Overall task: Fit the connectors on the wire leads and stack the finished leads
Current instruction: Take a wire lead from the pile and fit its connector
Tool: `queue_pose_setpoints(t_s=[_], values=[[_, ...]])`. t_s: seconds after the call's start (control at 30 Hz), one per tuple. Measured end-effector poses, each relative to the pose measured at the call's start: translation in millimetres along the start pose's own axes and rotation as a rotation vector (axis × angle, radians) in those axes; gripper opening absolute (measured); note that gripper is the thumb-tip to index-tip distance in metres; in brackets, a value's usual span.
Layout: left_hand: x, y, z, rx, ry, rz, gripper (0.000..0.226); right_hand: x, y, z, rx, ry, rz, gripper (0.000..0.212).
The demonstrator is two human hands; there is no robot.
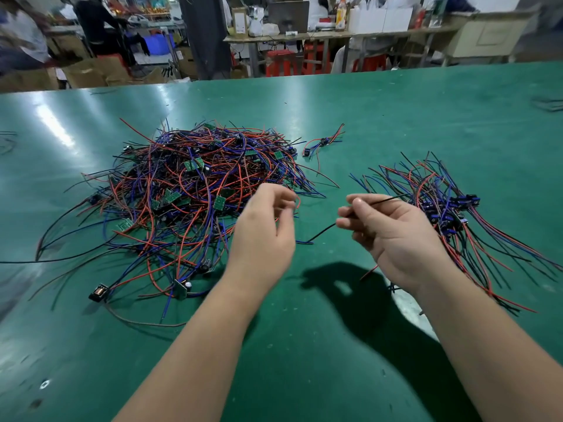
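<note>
Nearest me, my left hand [262,236] is raised over the near right edge of the big tangle of leads [189,190]. Its fingers are curled and blurred, and a red lead [298,200] bends at their tips, but I cannot tell whether I am pinching it. Just right of the tangle, my right hand [393,236] has thumb and fingers clamped on a black lead [323,231], whose ends stick out on both sides of the grip. The tangle, red, blue and black wires with small green boards among them, lies on the green table [304,360]. Well to its right is the stack of finished leads [451,208], their dark connectors bunched together. Beyond the tangle's far right edge lies one small separate bundle [323,143]. Far behind the tangle stand red stools [280,63] under cluttered benches.
</note>
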State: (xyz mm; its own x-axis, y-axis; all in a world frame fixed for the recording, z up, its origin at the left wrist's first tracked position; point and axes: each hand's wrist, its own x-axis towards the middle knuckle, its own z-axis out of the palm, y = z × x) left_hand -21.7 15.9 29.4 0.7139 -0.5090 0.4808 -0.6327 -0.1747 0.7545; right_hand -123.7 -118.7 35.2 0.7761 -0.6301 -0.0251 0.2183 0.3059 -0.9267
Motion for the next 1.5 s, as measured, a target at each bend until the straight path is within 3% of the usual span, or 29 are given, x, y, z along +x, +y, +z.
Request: queue_pose_setpoints(t_s=[0.1, 0.23, 0.33, 0.47, 0.53, 0.63, 0.7, 0.83, 0.97, 1.03, 1.1, 1.3, 1.5], values=[[5.9, -15.1, -12.6, 0.404, -0.015, -0.159, 0.021, 3.7, -5.4, -7.5, 0.025, 0.079, -0.036, 0.011], [4.6, -19.3, -21.5, 0.780, -0.030, -0.317, 0.028, 5.5, -5.5, -13.5, -0.147, 0.149, -0.104, 0.008], [7.9, -22.6, -30.5, 0.855, -0.057, -0.383, 0.035, 13.8, -11.9, -14.4, -0.321, 0.133, -0.140, 0.006], [11.9, -25.0, -37.8, 0.666, -0.156, -0.456, 0.033, 54.0, -31.2, -3.6, -0.443, 0.131, -0.175, 0.009], [11.6, -22.8, -36.1, 0.647, -0.170, -0.447, 0.034, 77.8, -44.4, 3.5, -0.492, 0.084, -0.194, 0.033], [9.9, -18.7, -33.3, 0.680, -0.214, -0.482, 0.037, 100.5, -57.6, 0.4, -0.545, -0.146, 0.039, 0.113], [9.5, -19.5, -34.4, 0.690, -0.223, -0.514, 0.040, 97.9, -57.9, -2.7, -0.737, -0.213, 0.166, 0.135], [9.4, -23.5, -36.9, 0.710, -0.194, -0.521, 0.044, 70.4, -30.2, -5.7, -0.893, -0.167, 0.126, 0.105], [9.7, -22.9, -33.3, 0.701, -0.192, -0.490, 0.050, 23.9, 0.6, -2.0, -0.773, -0.256, 0.083, 0.048], [10.8, -24.7, -32.1, 0.624, -0.166, -0.447, 0.051, 4.8, 13.3, 5.6, -0.683, -0.262, 0.079, 0.024], [13.5, -21.6, -31.8, 0.429, -0.104, -0.371, 0.042, -6.8, 22.4, 14.0, -0.717, -0.262, 0.045, 0.018], [12.4, 14.4, -25.4, -0.794, -0.073, -0.349, 0.031, -21.0, 26.7, 32.3, -0.307, -0.461, 0.042, 0.030], [14.5, 19.0, -17.8, -1.142, 0.076, -0.478, 0.032, -17.6, 21.8, 30.0, -0.206, -0.313, -0.029, 0.024]])
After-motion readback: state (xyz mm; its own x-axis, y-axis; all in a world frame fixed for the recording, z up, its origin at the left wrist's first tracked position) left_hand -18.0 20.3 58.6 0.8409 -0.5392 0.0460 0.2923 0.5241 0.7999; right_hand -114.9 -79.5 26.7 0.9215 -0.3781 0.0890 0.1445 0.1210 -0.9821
